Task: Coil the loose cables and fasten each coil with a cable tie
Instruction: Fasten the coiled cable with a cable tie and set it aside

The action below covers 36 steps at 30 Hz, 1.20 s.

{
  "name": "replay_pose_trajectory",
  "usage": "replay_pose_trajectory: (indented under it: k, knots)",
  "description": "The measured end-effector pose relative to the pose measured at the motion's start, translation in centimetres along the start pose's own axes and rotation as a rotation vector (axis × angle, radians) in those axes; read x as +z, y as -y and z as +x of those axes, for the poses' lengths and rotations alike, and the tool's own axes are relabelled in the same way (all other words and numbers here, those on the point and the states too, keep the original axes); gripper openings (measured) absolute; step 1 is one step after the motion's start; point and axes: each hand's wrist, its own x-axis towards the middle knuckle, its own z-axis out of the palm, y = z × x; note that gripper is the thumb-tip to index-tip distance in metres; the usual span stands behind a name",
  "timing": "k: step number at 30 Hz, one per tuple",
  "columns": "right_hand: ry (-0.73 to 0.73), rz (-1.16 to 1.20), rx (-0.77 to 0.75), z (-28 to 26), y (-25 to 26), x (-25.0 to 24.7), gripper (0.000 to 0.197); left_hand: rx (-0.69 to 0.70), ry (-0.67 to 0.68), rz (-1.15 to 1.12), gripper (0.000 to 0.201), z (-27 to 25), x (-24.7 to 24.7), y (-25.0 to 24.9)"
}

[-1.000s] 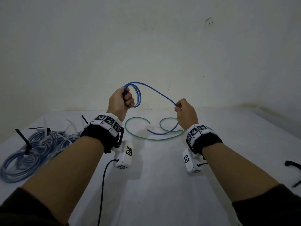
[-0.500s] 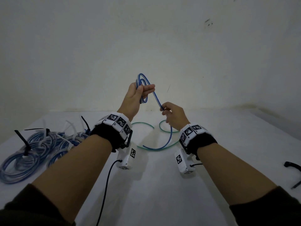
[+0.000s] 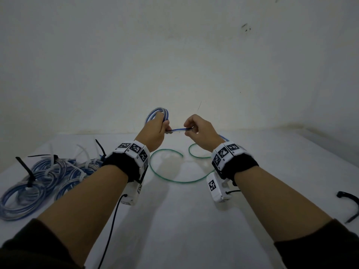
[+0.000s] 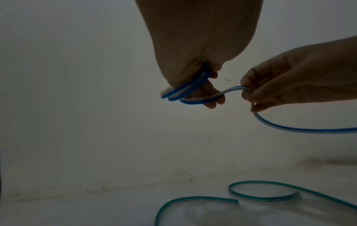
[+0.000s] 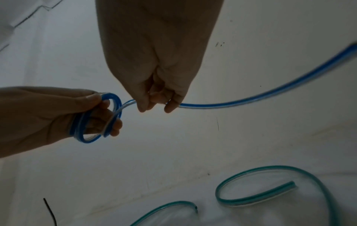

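Note:
My left hand (image 3: 155,131) is raised above the table and grips a small coil of blue cable (image 3: 159,113) wound in a few loops (image 5: 96,117). Close to its right, my right hand (image 3: 198,131) pinches the same blue cable (image 4: 233,90) between thumb and fingers. A short taut stretch (image 3: 178,129) runs between the two hands. The free tail (image 5: 270,94) trails off to the right behind my right hand. A loose green cable (image 3: 174,180) lies curled on the white table (image 3: 184,220) below both hands.
Several tied blue coils (image 3: 38,179) with black and white cable ties lie at the table's left. A black cable tie (image 3: 349,206) lies at the right edge. A thin black wire (image 3: 110,226) hangs from my left wrist camera. A pale wall stands behind.
Both hands have dropped lower and drawn together. The long blue loop that hung down to the table has been taken up, leaving a short straight stretch between the hands.

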Motion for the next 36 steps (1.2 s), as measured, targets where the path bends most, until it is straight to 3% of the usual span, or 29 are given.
replay_pose_trajectory:
  k: [6, 9, 12, 21, 26, 30, 33, 36]
  knots:
    - [-0.088, -0.198, -0.187, 0.1, -0.1, 0.2, 0.007, 0.013, 0.072, 0.111, 0.016, -0.5, 0.3, -0.1]
    - [-0.121, -0.344, -0.206, 0.0, -0.4, 0.4, 0.009, -0.010, 0.107, 0.077, 0.020, -0.7, 0.4, 0.0]
    - [-0.075, -0.357, -0.169, -0.2, -0.2, 0.4, 0.012, -0.072, 0.134, -0.077, 0.029, -0.7, 0.5, 0.2]
    - [0.054, -0.097, -0.208, 0.4, 0.4, 0.2, 0.012, -0.261, 0.154, -0.566, 0.035, -0.6, 0.0, -0.5]
    - [0.020, -0.133, -0.182, 0.0, -0.6, -0.1, 0.018, -0.305, 0.090, -0.710, 0.036, -0.3, -1.2, -0.5]
    - [-0.003, -0.311, -0.107, -0.5, -2.0, -0.5, 0.019, -0.378, 0.002, -0.888, 0.034, -0.3, -1.8, -0.4]
    - [-0.011, -0.116, 0.041, -1.1, -2.2, -0.3, 0.022, -0.466, -0.024, -1.075, 0.032, -0.1, -2.1, -0.5]
    - [-0.023, -0.015, 0.039, -1.4, -1.9, -0.1, 0.024, -0.478, -0.047, -1.153, 0.029, 0.0, -2.0, -0.6]
